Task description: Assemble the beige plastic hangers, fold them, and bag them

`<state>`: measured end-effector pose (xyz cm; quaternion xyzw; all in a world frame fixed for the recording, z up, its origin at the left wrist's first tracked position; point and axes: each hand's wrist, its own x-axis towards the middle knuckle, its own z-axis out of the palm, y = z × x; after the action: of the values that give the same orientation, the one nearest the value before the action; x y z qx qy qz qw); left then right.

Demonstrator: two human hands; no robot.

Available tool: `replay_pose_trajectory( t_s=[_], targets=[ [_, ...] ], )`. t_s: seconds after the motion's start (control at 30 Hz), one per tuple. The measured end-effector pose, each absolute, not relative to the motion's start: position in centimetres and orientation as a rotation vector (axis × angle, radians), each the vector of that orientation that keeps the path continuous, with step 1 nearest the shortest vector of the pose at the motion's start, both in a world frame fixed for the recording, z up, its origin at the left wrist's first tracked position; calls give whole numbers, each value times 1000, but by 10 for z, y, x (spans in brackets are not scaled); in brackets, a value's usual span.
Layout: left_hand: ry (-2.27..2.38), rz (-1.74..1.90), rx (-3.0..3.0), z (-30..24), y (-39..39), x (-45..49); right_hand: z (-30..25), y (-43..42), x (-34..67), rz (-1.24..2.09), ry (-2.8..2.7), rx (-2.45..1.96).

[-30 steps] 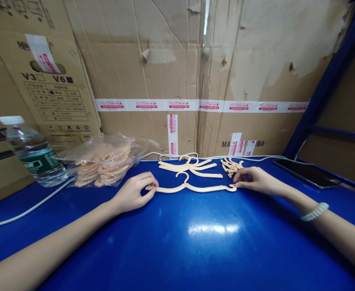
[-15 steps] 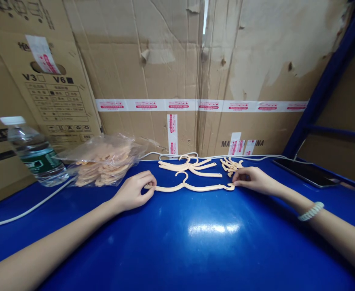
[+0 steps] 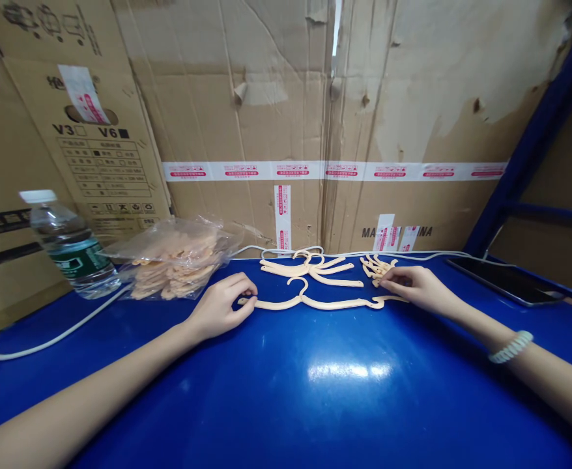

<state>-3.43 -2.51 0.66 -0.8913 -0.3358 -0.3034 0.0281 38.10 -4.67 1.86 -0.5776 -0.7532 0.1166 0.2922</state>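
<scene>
A peach-coloured plastic hanger (image 3: 332, 304) lies on the blue table, its hook pointing away from me. My left hand (image 3: 227, 303) is closed in a pinch around its left end, whose tip shows between finger and thumb. At the hanger's right end lies a small hooked piece (image 3: 378, 303), its thin tail running under my right hand (image 3: 420, 288). The right fingertips are pressed together at the near edge of a pile of small curved pieces (image 3: 374, 264); what they hold is hidden. Behind the hanger, more hanger parts (image 3: 337, 279) overlap.
To the left, a clear plastic bag (image 3: 178, 257) full of peach-coloured parts sits beside a water bottle (image 3: 78, 254). A black phone (image 3: 505, 281) lies at the right. A white cable (image 3: 56, 339) runs along the table's back and left. Cardboard (image 3: 247, 208) walls the far side.
My right hand has let go of the small hooked piece at the hanger's end and shifted up to the pile. My left hand stays at the hanger's left end. The view has shifted slightly.
</scene>
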Motion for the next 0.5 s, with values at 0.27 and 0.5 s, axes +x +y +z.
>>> replay_pose_trajectory(
  t_s=[0.27,0.5],
  targets=[
    [-1014,-933,-2759,7,-26,-34,17,-46,383,305,-1888,-1605],
    [-998,-922,-2764,6,-24,-34,16,-44,387,282,-1795,-1630]
  ],
)
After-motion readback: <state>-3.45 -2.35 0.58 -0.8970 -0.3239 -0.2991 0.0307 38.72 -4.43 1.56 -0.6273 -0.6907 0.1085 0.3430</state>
